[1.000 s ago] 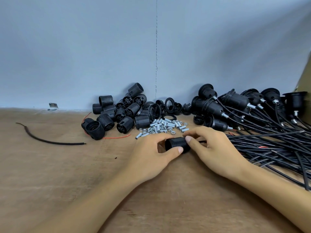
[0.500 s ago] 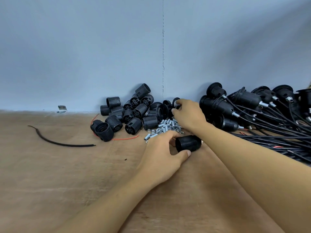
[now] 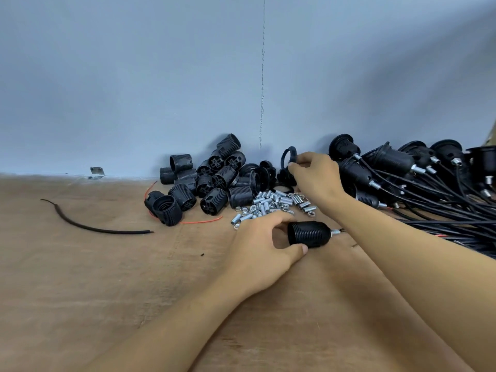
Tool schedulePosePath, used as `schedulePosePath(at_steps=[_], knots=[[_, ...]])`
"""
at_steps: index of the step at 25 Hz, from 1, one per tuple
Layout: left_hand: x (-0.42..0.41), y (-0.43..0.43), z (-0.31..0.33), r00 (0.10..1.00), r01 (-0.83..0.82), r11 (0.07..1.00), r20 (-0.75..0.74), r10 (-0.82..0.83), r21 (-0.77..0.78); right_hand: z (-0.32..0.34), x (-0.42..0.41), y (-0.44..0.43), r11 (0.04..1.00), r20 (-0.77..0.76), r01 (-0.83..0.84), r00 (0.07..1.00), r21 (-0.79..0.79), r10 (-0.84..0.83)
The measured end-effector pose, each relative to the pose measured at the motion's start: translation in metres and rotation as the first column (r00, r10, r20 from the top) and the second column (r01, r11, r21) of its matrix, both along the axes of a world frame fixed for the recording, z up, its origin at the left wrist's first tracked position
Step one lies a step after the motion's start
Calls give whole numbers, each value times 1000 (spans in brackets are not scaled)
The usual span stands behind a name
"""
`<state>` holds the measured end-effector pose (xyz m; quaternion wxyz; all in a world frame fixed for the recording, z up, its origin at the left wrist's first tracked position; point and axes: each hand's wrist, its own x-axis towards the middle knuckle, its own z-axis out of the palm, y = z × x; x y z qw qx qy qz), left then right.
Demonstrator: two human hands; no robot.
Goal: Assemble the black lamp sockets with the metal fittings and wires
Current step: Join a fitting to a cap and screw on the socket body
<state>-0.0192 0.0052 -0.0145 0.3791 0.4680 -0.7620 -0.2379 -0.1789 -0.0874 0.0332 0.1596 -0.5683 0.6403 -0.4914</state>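
**Ring picked up, socket held ready**

At far left an offcut of black wire (image 3: 91, 224) lies on the bench (image 3: 80, 291). Right of it, loose socket shells (image 3: 204, 181) are heaped against the wall, with the metal fittings (image 3: 273, 204) spilled just in front.

The left hand (image 3: 263, 245) holds the socket (image 3: 308, 234) on its side near the fittings, thumb under and fingers curled over its open end. The shell looks like light, rigid plastic, and its ribbed thread should give a sure grip around the barrel. The small metal end is better left free.

The right hand (image 3: 316, 178) pinches a thin black ring (image 3: 289, 157) by its rim, raised above the pile. It is probably light and easily dropped, so an edge pinch suits it.

Wired sockets (image 3: 402, 167) fill the far right.

A second ago both hands held the socket. Half a second ago the right hand was down among the rings.
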Motion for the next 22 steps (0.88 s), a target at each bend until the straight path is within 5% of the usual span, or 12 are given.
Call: schedulePosePath(at_steps=[5,9,13,15,18,22], knots=[[-3,6,2,999,15,999,44,-17,36,9,-19,67,936,284,-343,908,79,308],[-1,2,10,962,26,977,-272,34,212,4,-30,105,893,120,-416,908,170,401],[-4,5,12,890,-51,997,-451,72,58,-7,-35,114,919,-178,-350,907,182,381],[-2,4,10,850,-109,994,-516,106,25,-8,-46,120,892,-340,-369,830,261,442],[0,6,9,876,-143,990,-466,126,-1,-20,-57,124,913,-564,-336,718,233,408],[-7,13,7,948,-126,992,-292,128,26,-29,-53,120,919,-471,-394,807,17,355]])
